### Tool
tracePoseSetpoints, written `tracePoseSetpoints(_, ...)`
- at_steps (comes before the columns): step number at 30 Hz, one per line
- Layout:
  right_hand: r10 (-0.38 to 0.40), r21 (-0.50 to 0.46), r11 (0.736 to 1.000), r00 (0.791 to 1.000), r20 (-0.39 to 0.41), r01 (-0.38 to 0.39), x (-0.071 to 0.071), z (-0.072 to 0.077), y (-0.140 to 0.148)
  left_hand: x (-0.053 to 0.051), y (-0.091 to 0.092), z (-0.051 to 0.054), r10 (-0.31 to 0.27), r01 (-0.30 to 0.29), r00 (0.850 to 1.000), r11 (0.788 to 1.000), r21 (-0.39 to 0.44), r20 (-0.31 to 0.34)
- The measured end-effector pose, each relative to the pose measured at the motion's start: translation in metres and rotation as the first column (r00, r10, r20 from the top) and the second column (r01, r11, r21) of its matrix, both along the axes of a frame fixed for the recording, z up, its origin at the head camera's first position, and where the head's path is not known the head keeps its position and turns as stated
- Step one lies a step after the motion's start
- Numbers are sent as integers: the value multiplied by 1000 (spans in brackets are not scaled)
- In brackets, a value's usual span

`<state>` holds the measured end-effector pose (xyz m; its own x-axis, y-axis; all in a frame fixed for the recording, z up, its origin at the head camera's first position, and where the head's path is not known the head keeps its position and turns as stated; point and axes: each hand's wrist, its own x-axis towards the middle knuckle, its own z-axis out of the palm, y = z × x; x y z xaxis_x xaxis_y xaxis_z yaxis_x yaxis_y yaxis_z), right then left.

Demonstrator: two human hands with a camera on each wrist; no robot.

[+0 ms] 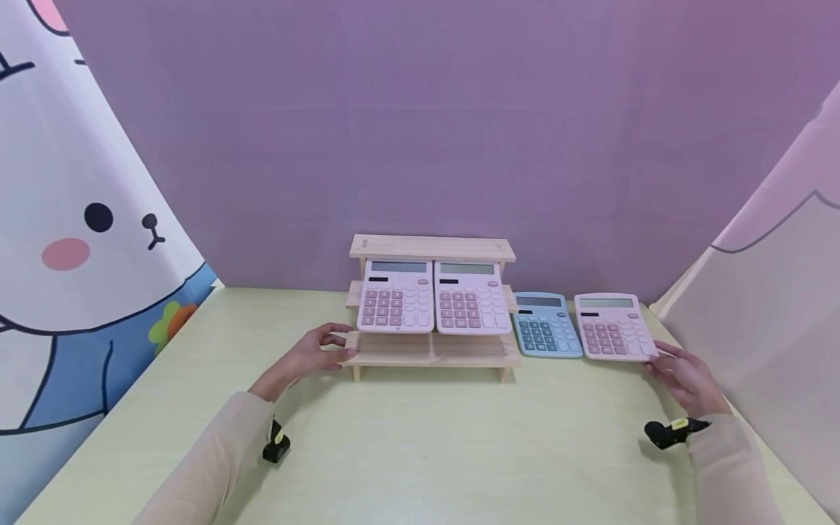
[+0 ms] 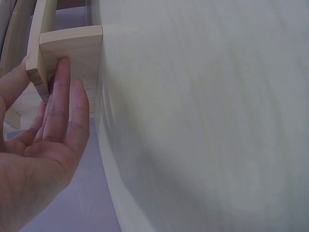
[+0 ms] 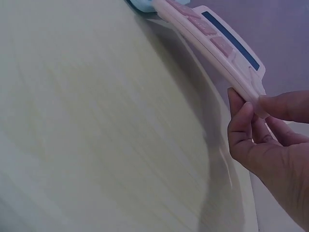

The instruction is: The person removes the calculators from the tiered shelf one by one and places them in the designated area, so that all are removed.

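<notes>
At the left end of a stepped wooden rack [image 1: 429, 350], my left hand [image 1: 318, 350] grips the lowest board, thumb on one face and fingers reaching under it [image 2: 53, 130]. Two pink calculators [image 1: 397, 297] [image 1: 471, 299] lean side by side on the rack, screens upward. My right hand [image 1: 682, 375] pinches the lower right corner of another pink calculator [image 1: 613, 328]. In the right wrist view, this calculator [image 3: 217, 53] is tilted, its near edge raised off the table. A blue calculator [image 1: 546, 326] lies between it and the rack.
The pale table [image 1: 420, 437] runs back to a purple backdrop [image 1: 459, 146]. A cartoon-printed cloth [image 1: 111, 168] hangs on the left and a pale panel [image 1: 768, 306] stands close beside my right hand. Each wrist carries a black camera mount [image 1: 276, 443].
</notes>
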<state>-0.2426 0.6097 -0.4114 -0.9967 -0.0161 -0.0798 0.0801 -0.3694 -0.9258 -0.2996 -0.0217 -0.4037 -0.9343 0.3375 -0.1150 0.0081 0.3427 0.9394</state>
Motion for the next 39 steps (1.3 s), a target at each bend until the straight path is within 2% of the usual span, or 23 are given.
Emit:
tracePoseSetpoints(5, -4, 14, 1000, 1000, 25, 4, -2, -2, 2, 2, -1, 2, -48, 49, 998, 999, 9, -48)
tracePoseSetpoints(13, 1, 28, 1000, 999, 50, -2, -3, -7, 4, 0, 2, 2, -2, 2, 1000, 1000, -12, -2)
tracePoseSetpoints(27, 10, 40, 999, 999, -31, -9, -5, -10, 3, 2, 2, 4, -10, 10, 1000, 1000, -14, -16)
tracePoseSetpoints(39, -52, 128, 990, 999, 6, 51, -10, -12, 0, 1, 1, 3, -8, 8, 1000, 1000, -17, -21)
